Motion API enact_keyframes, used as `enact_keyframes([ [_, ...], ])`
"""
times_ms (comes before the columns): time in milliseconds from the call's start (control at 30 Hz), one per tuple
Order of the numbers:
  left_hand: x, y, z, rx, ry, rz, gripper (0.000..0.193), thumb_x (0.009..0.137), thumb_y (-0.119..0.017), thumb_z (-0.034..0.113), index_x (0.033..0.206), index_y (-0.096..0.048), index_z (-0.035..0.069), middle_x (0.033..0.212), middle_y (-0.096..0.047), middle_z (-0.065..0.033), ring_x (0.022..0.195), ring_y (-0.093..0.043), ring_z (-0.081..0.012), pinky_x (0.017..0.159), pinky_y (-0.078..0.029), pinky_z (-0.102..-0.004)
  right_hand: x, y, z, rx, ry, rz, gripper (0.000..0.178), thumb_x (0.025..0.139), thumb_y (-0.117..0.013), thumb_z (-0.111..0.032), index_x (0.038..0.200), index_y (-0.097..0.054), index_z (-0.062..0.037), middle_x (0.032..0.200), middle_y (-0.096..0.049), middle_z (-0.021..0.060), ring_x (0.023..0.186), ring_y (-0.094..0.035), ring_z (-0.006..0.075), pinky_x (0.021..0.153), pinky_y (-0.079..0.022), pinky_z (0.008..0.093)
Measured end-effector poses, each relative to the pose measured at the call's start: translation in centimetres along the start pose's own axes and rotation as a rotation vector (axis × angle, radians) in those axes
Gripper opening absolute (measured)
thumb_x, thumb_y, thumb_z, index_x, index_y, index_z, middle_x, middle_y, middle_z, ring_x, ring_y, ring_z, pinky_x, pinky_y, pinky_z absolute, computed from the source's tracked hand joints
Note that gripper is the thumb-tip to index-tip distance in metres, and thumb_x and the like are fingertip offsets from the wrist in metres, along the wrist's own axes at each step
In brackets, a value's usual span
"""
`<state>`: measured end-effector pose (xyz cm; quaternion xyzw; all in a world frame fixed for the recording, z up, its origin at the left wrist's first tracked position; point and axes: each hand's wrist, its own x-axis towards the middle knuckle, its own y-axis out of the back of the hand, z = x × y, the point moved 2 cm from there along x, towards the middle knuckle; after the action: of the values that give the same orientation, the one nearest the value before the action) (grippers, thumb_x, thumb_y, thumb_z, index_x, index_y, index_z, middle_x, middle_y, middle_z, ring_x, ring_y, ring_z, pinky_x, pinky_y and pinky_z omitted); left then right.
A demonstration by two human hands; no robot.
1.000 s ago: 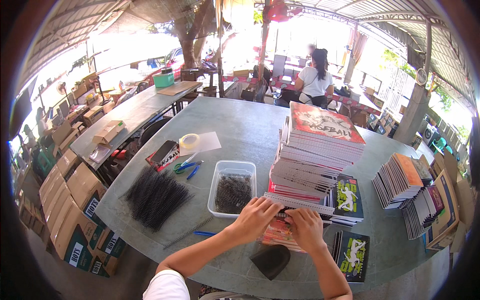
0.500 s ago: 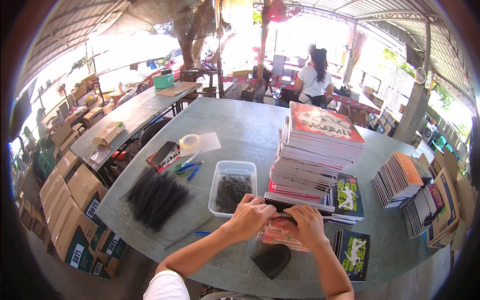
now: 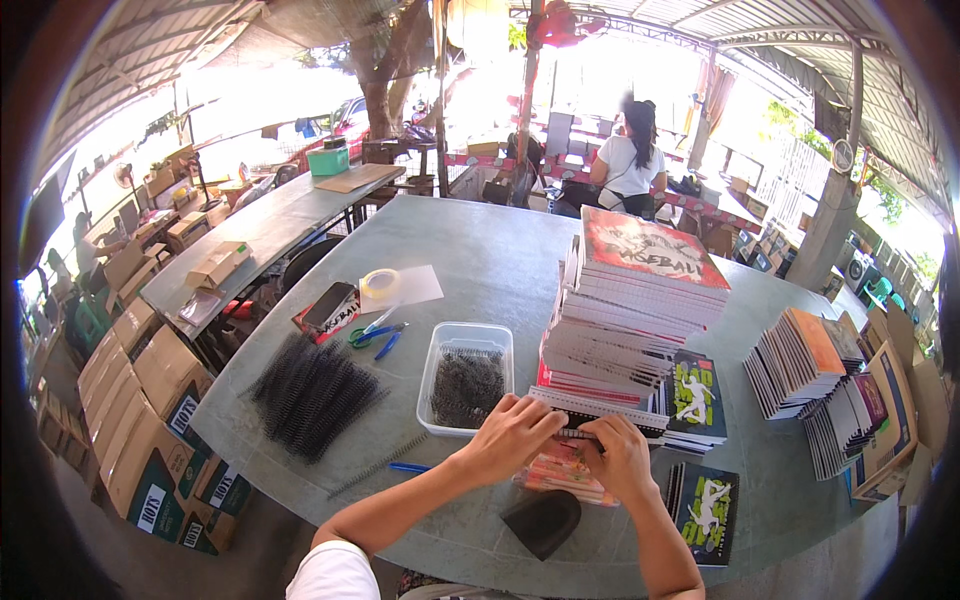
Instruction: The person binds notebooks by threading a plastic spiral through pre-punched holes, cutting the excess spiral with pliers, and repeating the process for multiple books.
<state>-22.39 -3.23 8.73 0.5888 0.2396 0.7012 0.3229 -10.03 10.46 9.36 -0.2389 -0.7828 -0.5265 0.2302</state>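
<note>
Both hands work at 6 o'clock on a round grey table, matte, stone-like surface.

Left hand: fingers curled down, pinching the spiral edge of a notebook. Right hand: fingers bent, gripping the same edge from the other side. The notebook lies flat, just under the hands, touching the foot of the tall stack; pink-orange cover, only partly visible.

Counts:
- 1 tall stack of spiral notebooks, at 12 o'clock from the hands, leaning; top cover red with white. Single notebooks too many to count.
- 2 dark-covered notebooks with green-white figures: one at 2 o'clock, one at 4 o'clock.
- 1 clear plastic tray, rectangular, at 10 o'clock, holding black wire coils.
- 1 heap of black spiral bindings, at 9 o'clock, bristly.
- 1 loose straight coil, beside a blue pen.
- 1 black wedge-shaped object, at 6 o'clock; kind unclear.
- 1 pair of blue-handled scissors, 1 roll of tape.
- 2 fanned notebook stacks at 3 o'clock.
</note>
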Motion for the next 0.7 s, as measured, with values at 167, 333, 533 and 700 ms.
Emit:
enact_keyframes([
  [167, 0.27, 0.3, -0.14, 0.017, 0.019, -0.035, 0.032, 0.073, -0.066, 0.01, 0.103, -0.057, 0.01, 0.093, -0.06, -0.0044, 0.089, -0.056, -0.0213, 0.08, -0.039, -0.0354, -0.2, 0.05, 0.02, 0.026, -0.002, -0.007, 0.022, 0.066, -0.068, -0.002, 0.087, -0.063, -0.0033, 0.083, -0.062, 0.0086, 0.078, -0.059, 0.0286, 0.07, -0.048, 0.0369],
  [333, -0.2, -0.51, 0.01, 0.012, -0.034, -0.028, 0.033, 0.071, -0.066, 0.008, 0.103, -0.058, 0.009, 0.093, -0.061, -0.0042, 0.092, -0.057, -0.021, 0.081, -0.039, -0.0353, -0.17, -0.11, -0.1, 0.018, -0.001, -0.03, 0.022, 0.068, -0.066, -0.003, 0.089, -0.063, -0.0049, 0.085, -0.061, 0.0068, 0.081, -0.059, 0.0271, 0.072, -0.048, 0.0381],
  [533, -0.02, -0.33, 0.17, 0.05, 0.02, -0.061, 0.03, 0.071, -0.067, 0.01, 0.1, -0.058, 0.007, 0.087, -0.06, -0.0043, 0.09, -0.057, -0.0223, 0.079, -0.04, -0.0351, 0.07, -0.01, -0.45, 0.013, 0.021, 0.048, 0.02, 0.068, -0.067, 0.0, 0.087, -0.064, -0.0038, 0.082, -0.064, 0.0076, 0.075, -0.06, 0.0278, 0.068, -0.048, 0.036],
  [700, 0.14, -0.44, 0.28, 0.008, 0.031, -0.071, 0.025, 0.072, -0.067, 0.012, 0.095, -0.056, 0.007, 0.09, -0.056, -0.0054, 0.09, -0.055, -0.0242, 0.079, -0.04, -0.0365, -0.14, 0.15, -0.2, 0.023, 0.007, 0.046, 0.018, 0.07, -0.067, -0.004, 0.088, -0.064, -0.0053, 0.081, -0.063, 0.0067, 0.075, -0.06, 0.027, 0.068, -0.047, 0.0367],
])
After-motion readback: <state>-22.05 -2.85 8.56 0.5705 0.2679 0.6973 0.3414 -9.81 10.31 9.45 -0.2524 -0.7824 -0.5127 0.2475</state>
